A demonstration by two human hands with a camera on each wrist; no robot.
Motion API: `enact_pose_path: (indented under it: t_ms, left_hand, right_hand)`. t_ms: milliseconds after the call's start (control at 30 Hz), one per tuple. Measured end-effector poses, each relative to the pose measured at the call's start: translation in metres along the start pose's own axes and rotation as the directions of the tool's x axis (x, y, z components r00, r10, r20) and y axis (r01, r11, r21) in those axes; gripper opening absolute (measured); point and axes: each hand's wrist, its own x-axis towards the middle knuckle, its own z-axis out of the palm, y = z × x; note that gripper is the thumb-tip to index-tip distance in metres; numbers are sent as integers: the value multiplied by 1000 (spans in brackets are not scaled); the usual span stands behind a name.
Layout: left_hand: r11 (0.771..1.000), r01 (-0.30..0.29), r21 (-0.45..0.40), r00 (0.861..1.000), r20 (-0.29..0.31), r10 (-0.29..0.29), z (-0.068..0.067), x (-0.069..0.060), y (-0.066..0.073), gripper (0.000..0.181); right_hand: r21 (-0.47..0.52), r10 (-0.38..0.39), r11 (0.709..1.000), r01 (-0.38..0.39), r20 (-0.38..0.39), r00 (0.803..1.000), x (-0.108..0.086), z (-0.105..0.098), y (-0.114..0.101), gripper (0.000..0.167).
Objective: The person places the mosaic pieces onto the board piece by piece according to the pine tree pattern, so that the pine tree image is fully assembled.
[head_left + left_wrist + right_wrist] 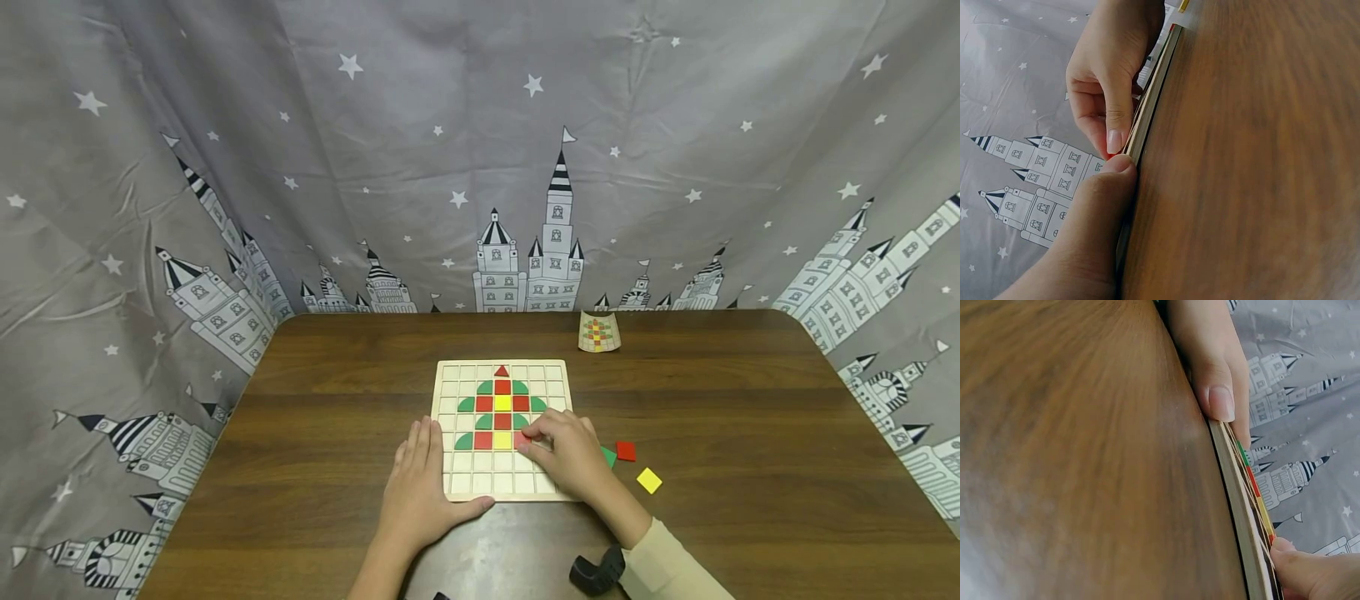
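Note:
A wooden grid board lies on the table with red, yellow and green tiles set in a tree-like pattern. My right hand pinches a red square tile between thumb and fingers, at the right end of the pattern's lowest row. The left hand rests along the board's left side with fingers straight, its thumb at the near edge. In the left wrist view, the right hand's thumb is low over the board, with a bit of red beneath it. Part of the board's right side is hidden by the right hand.
Right of the board lie a red square tile, a yellow square tile and a partly hidden green piece. A small pattern card stands near the table's far edge. Behind hangs a grey curtain printed with castles.

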Motion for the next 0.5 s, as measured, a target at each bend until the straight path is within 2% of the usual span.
enact_pose_path:
  t_ms: [500]
  left_hand:
    - [1000,15,-14,1000,23,-15,1,0,1,136]
  right_hand:
    - [-43,-15,999,15,-12,1000,-5,-1,-1,18]
